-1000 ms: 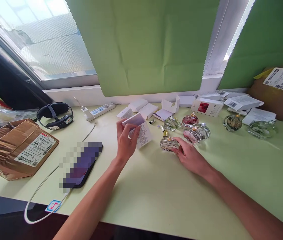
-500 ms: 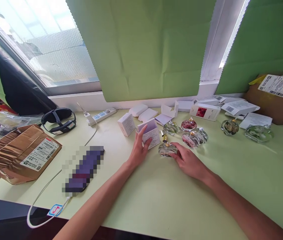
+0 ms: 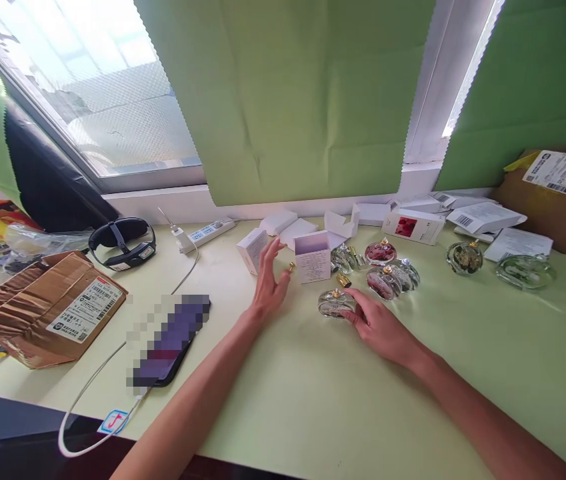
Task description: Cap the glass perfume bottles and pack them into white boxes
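left hand: left hand (image 3: 269, 285) hovers just left of the open white carton (image 3: 313, 257), fingers spread, holding nothing; a small gold cap (image 3: 291, 267) lies just beside its fingertips
right hand: right hand (image 3: 379, 325) lies flat on the tabletop (image 3: 343, 400), fingertips touching the near clear perfume bottle (image 3: 336, 303); loose contact, not a closed pinch
bottle place: middle of the tabletop, just in front of the carton, apart from the bottle cluster behind it
carton: stands upright, top open, lilac inside, toward the far edge
step: looks like boxing, with the carton set up and the bottle steadied
next move: likely calls for a firm grasp round the bottle body, a lift and a straight drop into the carton mouth; the gold cap probably goes on first
risk: glass is round and slick, and the light carton could tip
bottles count: about seven – near one, roughly four clustered by the pink bottle (image 3: 381, 252), two (image 3: 465, 257) toward the right edge; cluster overlaps, count not sure
white cartons count: one open, one shut (image 3: 251, 250) left of it, several more flat along the far edge, too overlapped to count
other: brown parcel (image 3: 43, 308) at left edge, one phone (image 3: 171, 340), one power strip (image 3: 207, 233)
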Available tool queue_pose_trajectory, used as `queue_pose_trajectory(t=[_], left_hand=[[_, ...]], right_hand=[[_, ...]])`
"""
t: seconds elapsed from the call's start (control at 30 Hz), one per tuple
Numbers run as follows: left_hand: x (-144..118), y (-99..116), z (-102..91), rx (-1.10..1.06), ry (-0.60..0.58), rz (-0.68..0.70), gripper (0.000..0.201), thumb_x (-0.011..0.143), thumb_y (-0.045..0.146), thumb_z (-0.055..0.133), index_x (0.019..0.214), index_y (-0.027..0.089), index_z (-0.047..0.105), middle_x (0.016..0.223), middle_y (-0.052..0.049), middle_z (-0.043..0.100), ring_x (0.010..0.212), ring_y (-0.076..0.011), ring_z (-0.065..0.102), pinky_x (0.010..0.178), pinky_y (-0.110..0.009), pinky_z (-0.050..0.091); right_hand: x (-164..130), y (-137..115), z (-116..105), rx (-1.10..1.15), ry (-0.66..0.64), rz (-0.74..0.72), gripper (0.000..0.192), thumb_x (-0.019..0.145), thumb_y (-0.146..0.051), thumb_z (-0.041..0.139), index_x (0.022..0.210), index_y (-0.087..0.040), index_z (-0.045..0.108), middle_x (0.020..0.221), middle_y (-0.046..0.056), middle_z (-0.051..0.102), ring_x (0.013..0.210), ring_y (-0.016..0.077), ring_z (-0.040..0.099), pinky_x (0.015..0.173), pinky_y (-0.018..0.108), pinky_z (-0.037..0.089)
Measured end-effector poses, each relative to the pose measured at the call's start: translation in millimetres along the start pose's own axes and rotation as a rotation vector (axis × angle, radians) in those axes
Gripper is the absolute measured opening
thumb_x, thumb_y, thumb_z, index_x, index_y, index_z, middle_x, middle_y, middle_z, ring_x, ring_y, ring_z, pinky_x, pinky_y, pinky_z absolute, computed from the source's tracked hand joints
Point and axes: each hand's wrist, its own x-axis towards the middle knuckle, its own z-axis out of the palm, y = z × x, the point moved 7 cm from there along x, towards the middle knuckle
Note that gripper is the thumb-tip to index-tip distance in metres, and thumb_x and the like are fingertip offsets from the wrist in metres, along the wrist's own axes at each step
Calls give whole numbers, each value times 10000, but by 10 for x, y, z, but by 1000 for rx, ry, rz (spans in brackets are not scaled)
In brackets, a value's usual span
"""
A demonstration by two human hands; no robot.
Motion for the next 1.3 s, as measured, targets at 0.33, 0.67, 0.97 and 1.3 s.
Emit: queue_pose_trajectory(t=[0.33,0.67,0.97,1.3], left_hand=[[-134,-433,165,227,-185,-255,246,873,276,626,1094,209,708,1110,-98,608,1086,-253,566,989,-448,480],[-139,-409,198,248,-258,-289,178,894,210,572,995,185,716,1009,-92,663,909,-227,623,836,-373,525],[-101,-398,136,193,-188,-288,170,906,229,573,1003,164,697,899,-74,667,816,-195,611,786,-346,525],[-53,512,-28,-19,101,25,219,976,221,543,1177,233,631,1108,-74,638,1004,-171,612,788,-290,530]], right_hand=[[-4,-9,-9,1,6,-26,429,985,-388,421,1366,-202,486,816,36,647,706,218,592,636,354,471],[-8,16,7,-4,15,-38,410,992,-404,420,1350,-221,501,732,-5,583,659,198,574,608,329,461],[0,34,15,-6,21,-48,412,987,-411,430,1346,-223,503,735,0,600,664,205,594,589,328,463],[-3,1,9,-2,12,-44,476,1002,-474,402,1387,-211,495,854,47,668,762,228,622,686,359,496]])
